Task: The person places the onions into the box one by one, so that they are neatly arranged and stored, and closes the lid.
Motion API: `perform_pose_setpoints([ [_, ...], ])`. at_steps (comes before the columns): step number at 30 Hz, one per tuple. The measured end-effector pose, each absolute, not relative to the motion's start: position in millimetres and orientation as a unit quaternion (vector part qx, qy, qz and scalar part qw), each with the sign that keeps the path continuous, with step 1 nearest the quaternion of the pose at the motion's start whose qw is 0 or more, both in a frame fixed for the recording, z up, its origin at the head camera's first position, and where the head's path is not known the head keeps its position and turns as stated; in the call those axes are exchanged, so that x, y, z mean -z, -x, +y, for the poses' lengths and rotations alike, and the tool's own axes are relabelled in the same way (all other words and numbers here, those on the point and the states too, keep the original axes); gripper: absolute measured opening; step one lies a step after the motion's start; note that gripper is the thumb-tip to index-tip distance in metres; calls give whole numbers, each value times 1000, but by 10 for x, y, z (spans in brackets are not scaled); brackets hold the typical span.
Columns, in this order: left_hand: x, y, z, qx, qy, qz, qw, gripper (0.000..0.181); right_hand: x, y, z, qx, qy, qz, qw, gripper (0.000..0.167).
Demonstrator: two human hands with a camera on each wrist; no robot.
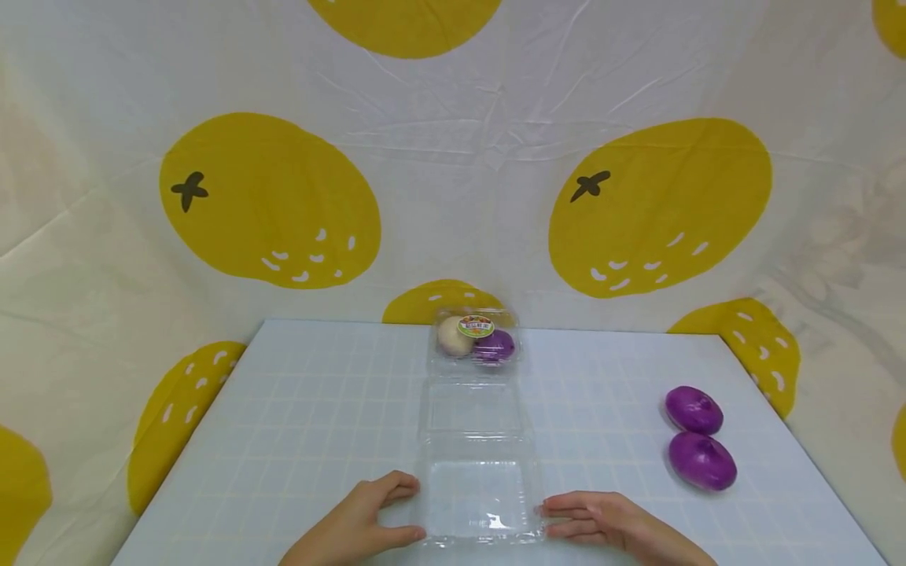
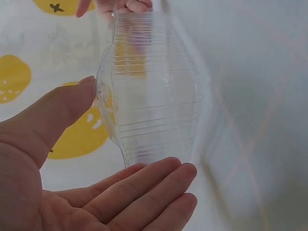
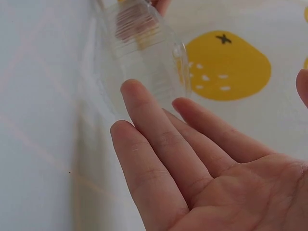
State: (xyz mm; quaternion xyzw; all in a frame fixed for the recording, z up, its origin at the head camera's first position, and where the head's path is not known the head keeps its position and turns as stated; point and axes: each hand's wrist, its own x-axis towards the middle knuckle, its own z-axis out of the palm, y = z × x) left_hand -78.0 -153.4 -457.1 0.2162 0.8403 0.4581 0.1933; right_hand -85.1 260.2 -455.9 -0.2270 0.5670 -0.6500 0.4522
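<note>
Centrally placed clear container (image 1: pixel 476 495): laid on the table (image 1: pixel 318 409) with its two halves unfolded, one nearer the person and one farther back; its near half is flanked by both hands, and light is reflected from its base

Left hand (image 1: pixel 364 515): held at the left side of the near half, with thumb and fingers spread apart; in the left wrist view the thumb tip is seen right at the rim and the fingers are stretched out by the ribbed wall; the container is not clamped

Right hand (image 1: pixel 602 515): held at the right side of the same half, with fingers extended and not curled round the plastic; whether the wall is touched by the fingertips cannot be told

Packed container (image 1: pixel 453 368): set at the back of the table, just behind the unfolded one; a pale round item (image 1: pixel 449 338) and a purple onion (image 1: pixel 495 347) are seen inside, side by side, with a colourful sticker (image 1: pixel 476 326) fixed on top

Loose purple onions: two are placed on the right of the table, well apart from the right hand; the farther onion (image 1: pixel 694 410) is set just behind the nearer onion (image 1: pixel 703 461)

Backdrop cloth (image 1: pixel 467 204): hung behind the table and printed with large yellow fruit (image 1: pixel 276 204)
</note>
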Motion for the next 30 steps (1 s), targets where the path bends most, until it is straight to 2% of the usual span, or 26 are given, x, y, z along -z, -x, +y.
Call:
perform_pose_setpoints([
  [15, 4604, 790, -1528, -458, -213, 841, 194, 62, 4550, 889, 2614, 638, 230, 594, 432, 52],
  [30, 4618, 808, -1511, -462, -221, 837, 192, 65, 4564, 876, 2643, 636, 223, 596, 436, 51],
])
